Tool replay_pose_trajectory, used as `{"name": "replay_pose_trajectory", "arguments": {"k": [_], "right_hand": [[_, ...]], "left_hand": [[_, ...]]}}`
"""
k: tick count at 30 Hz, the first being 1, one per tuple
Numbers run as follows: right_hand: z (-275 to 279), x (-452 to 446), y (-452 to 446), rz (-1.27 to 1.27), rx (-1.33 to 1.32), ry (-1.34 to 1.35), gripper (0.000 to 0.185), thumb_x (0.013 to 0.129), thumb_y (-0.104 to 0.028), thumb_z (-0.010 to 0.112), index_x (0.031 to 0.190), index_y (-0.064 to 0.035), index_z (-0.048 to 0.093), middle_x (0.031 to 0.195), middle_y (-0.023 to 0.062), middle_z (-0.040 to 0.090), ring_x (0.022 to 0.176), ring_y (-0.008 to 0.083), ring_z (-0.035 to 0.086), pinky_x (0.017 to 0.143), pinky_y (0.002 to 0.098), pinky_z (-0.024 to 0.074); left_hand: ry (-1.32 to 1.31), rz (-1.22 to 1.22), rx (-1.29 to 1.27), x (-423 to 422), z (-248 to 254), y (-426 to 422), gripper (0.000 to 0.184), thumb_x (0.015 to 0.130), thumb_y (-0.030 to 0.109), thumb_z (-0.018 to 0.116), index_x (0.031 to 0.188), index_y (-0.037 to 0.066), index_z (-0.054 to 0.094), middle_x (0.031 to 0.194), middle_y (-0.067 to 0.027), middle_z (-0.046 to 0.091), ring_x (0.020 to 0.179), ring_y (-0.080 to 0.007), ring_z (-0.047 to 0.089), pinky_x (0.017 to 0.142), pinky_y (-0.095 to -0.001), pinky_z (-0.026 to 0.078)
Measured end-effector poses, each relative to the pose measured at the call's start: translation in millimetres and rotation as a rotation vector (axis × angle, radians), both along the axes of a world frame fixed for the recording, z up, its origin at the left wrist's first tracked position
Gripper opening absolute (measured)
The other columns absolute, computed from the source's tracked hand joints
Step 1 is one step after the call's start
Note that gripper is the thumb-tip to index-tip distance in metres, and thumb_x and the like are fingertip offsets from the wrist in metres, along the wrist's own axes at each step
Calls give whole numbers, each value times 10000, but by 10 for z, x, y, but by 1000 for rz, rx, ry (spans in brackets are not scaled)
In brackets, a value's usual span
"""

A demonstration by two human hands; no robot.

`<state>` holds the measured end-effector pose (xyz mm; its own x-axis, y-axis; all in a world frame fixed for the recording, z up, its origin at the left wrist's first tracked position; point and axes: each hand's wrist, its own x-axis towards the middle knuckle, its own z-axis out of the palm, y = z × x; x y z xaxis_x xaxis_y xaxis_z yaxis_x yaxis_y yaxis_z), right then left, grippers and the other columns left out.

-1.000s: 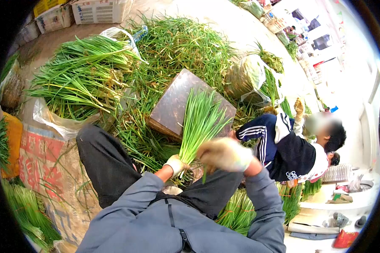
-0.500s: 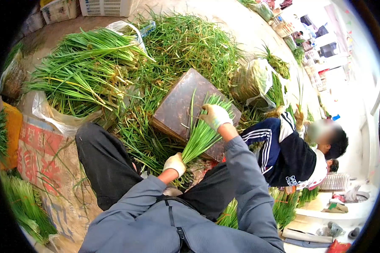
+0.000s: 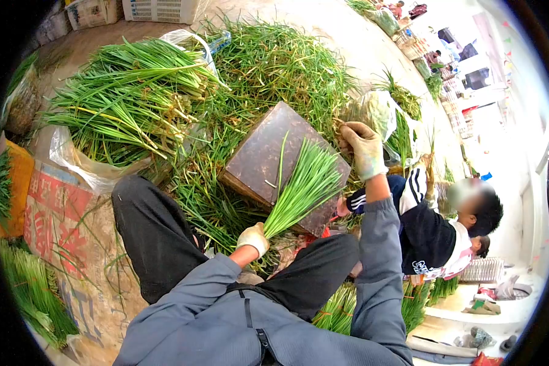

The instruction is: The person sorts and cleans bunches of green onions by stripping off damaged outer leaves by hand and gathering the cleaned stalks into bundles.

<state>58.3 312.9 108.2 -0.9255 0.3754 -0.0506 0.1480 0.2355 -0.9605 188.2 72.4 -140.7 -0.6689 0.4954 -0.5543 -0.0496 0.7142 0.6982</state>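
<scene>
My left hand [image 3: 253,239], in a pale work glove, is closed round the stem end of a bunch of garlic chives [image 3: 308,186]. The green leaves fan out over a dark brown wooden box or block [image 3: 274,143]. My right hand [image 3: 365,151], gloved too, is raised past the block's right corner, apart from the bunch. Its fingers are pinched together, and a thin brownish bit shows at their tips, too small to name. One loose leaf lies on the block left of the bunch.
Loose leaves [image 3: 287,61] are heaped behind the block. A big pile of chives [image 3: 134,97] lies on plastic at left. Tied bunches [image 3: 33,293] stand lower left, near an orange crate [image 3: 15,189]. A co-worker [image 3: 430,232] sits close on my right, beside a filled bag [image 3: 372,116].
My right hand has left the bunch of chives and moved up and to the right, fingers pinched. The left hand keeps its hold in nearly the same place.
</scene>
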Motion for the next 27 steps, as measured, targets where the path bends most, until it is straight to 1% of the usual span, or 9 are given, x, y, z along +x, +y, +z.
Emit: {"name": "replay_pose_trajectory", "arguments": {"k": [5, 6, 8, 9, 13, 15, 19, 24, 27], "right_hand": [[912, 370, -1332, 1065, 554, 15, 165, 820, -71, 754, 981, -51, 726, 881, 84, 700, 818, 214, 683, 735, 350, 555], [880, 384, -1480, 1294, 407, -55, 187, 813, -107, 769, 993, -74, 729, 942, 120, 701, 891, 261, 688, 793, 357, 552], [719, 297, -1497, 1307, 327, 9, 168, 832, -131, 734, 985, -60, 726, 943, 117, 707, 885, 262, 686, 780, 374, 552], [578, 220, -1466, 1324, 245, 65, 168, 852, -155, 699, 976, -46, 723, 945, 114, 713, 878, 262, 684, 768, 392, 552], [-877, -431, -743, 107, 1219, -462, 469, 875, -152, 686, 1301, -10, 548, 1153, 234, 663, 1022, 351, 671, 857, 401, 557], [-1296, -128, -829, 464, 871, -447, 629, 878, -204, 700, 1395, 25, 425, 1237, 326, 584, 1069, 431, 642, 920, 427, 538], [-2132, 801, -1438, 383, 1368, -466, 702, 850, -341, 731, 1360, 57, 458, 1233, 326, 581, 1072, 461, 630, 934, 454, 528], [-1592, 1094, -1991, 630, 833, -462, 437, 836, -287, 703, 1235, -132, 615, 945, 190, 706, 900, 395, 676, 834, 483, 538], [-1765, 762, -1464, 450, 803, -398, 385, 845, -254, 687, 1177, -70, 620, 996, 227, 692, 943, 395, 674, 866, 471, 532]], "left_hand": [[-82, -16, -24, 29, 188, -115, 332, 775, 194, 663, 1083, 75, 624, 1077, -230, 671, 1019, -421, 645, 869, -496, 526], [7, 175, 419, 94, 390, -265, 326, 811, 168, 623, 1112, 45, 632, 1040, -223, 686, 985, -412, 660, 860, -480, 531], [217, 51, 397, 116, 166, -159, 350, 843, 137, 586, 1177, 34, 607, 1085, -238, 666, 1004, -399, 655, 849, -474, 535], [313, -258, -78, 116, -134, 28, 381, 839, 133, 590, 1212, 55, 575, 1167, -259, 631, 1055, -395, 636, 847, -484, 535], [104, -139, -30, 9, 283, -75, 281, 899, 145, 495, 1121, -12, 563, 943, -249, 697, 909, -418, 686, 782, -504, 539], [138, -142, -26, 58, 108, -18, 327, 857, 118, 525, 1161, 3, 560, 937, -241, 694, 928, -419, 676, 785, -506, 531], [50, -310, -53, 81, -58, 57, 412, 891, 185, 505, 1275, 43, 546, 1020, -225, 705, 975, -410, 673, 828, -470, 539], [667, -83, 305, 528, -828, 16, 439, 889, 317, 554, 1289, 140, 593, 1066, -171, 713, 979, -390, 678, 860, -441, 543], [85, -292, -16, 136, -40, 5, 401, 898, 198, 531, 1271, 50, 548, 1072, -234, 692, 992, -413, 669, 820, -472, 542]]}}
